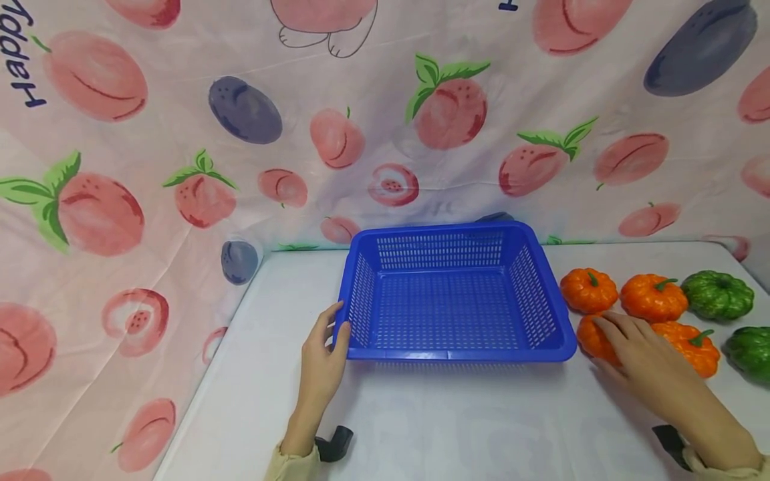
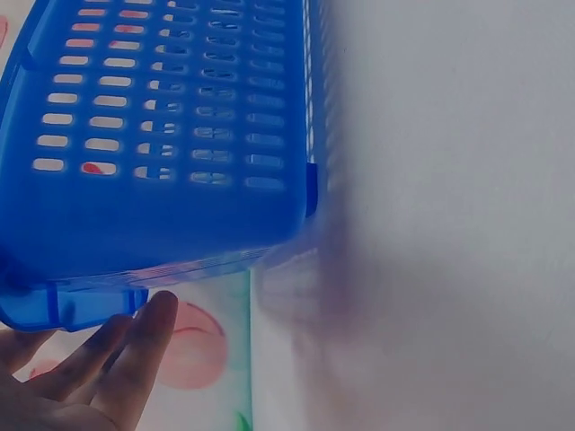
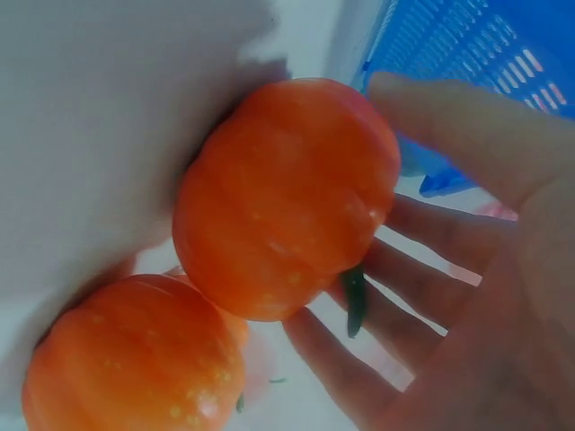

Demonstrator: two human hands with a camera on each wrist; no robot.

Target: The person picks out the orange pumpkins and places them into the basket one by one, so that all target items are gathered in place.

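In the head view, a blue basket is sitting on a white table in the middle of the frame. The left hand is holding the basket's left rim with bent fingers, but I cannot tell how hard it is squeezing. The right hand is covering part of an orange pumpkin, right of the middle. That pumpkin is sitting just beside the basket. Three more orange pumpkins and two green pumpkins are sitting near it, toward the right edge.

In the left wrist view, the basket's side is filling the upper left. The left hand's fingers are showing by its lip at the lower left.

In the right wrist view, the orange pumpkin is showing in the middle. The right hand is making a wide grip, with its thumb and spread fingers going round it. I am guessing the step is getting hold of this pumpkin. The next move is probably calling for a snug squeeze so it is not slipping, with the left hand holding the basket steady.
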